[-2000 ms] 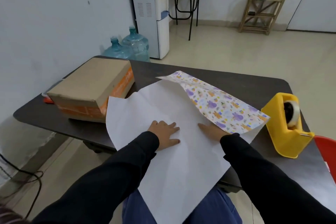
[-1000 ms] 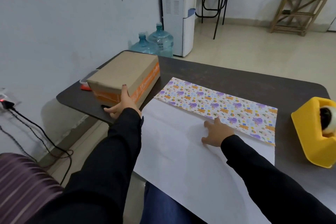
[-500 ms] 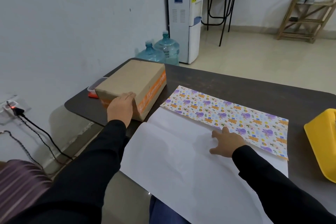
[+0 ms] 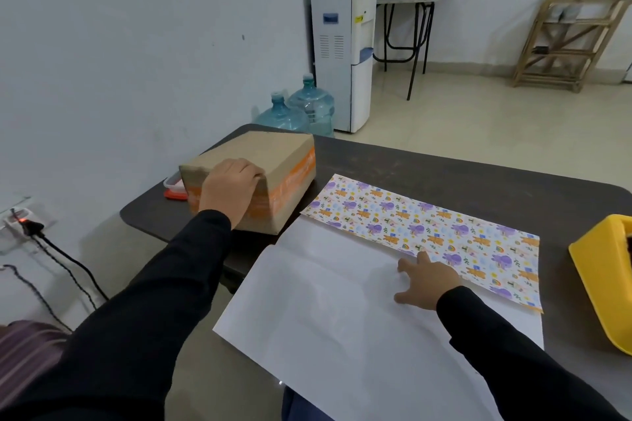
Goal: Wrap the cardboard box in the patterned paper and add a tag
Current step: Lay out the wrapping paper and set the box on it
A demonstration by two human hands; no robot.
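Both arms reach forward in black sleeves [image 4: 171,284]. My left hand [image 4: 229,193] curls over the near top edge of the cardboard box [image 4: 273,155], fingers hooked onto its top. My right hand [image 4: 426,281] lies flat on the patterned paper [image 4: 342,325], fingers spread, gripping nothing. The box is plain brown and rectangular, banded with orange tape [image 4: 294,178]. The paper lies smooth and white side up. Its far edge is folded over just beyond my right fingertips, showing purple and orange cartoon prints. Right of that hand, a yellow plastic tape dispenser [image 4: 598,278] sits on the dark table [image 4: 444,178].
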